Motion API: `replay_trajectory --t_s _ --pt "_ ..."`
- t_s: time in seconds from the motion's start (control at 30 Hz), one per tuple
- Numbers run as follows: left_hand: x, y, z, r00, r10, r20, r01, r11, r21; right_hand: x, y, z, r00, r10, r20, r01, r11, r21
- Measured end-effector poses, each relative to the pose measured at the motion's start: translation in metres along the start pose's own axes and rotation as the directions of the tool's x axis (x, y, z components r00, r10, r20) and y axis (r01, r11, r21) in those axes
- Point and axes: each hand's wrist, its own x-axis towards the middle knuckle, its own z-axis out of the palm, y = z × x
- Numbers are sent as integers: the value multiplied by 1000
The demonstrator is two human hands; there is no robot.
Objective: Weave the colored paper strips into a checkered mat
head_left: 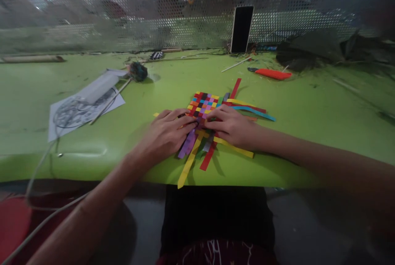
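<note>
A small checkered mat woven from coloured paper strips (203, 102) lies on the table before me. Loose strip ends fan out: a yellow strip (189, 164) and a red strip (210, 156) point toward me, a blue strip (256, 110) points right. My left hand (169, 129) is at the mat's near left edge, fingers closed on the weave beside a purple strip (187, 145). From the right, my right hand (233, 127) has its fingers bent and closed on the same near edge. The fingertips almost meet; both thumbs are largely hidden.
Behind the mat are a red-handled tool (273, 74), a thin stick (236, 64) and an upright phone (242, 29) against a perforated metal screen (138, 14). Leftward lie a printed sheet (114, 101), a clear roll (100, 88), a cable (43, 160) and a dark ball (138, 71).
</note>
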Motion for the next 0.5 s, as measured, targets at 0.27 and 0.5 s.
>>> replay_trajectory --t_s 0.27,0.5 --pt "1 -7 6 1000 13 -9 -14 984 -176 0 1 1 1000 4 6 -4 1000 16" --pt "0 -3 6 999 -43 -11 40 982 -186 0 2 1 1000 12 3 -12 999 32"
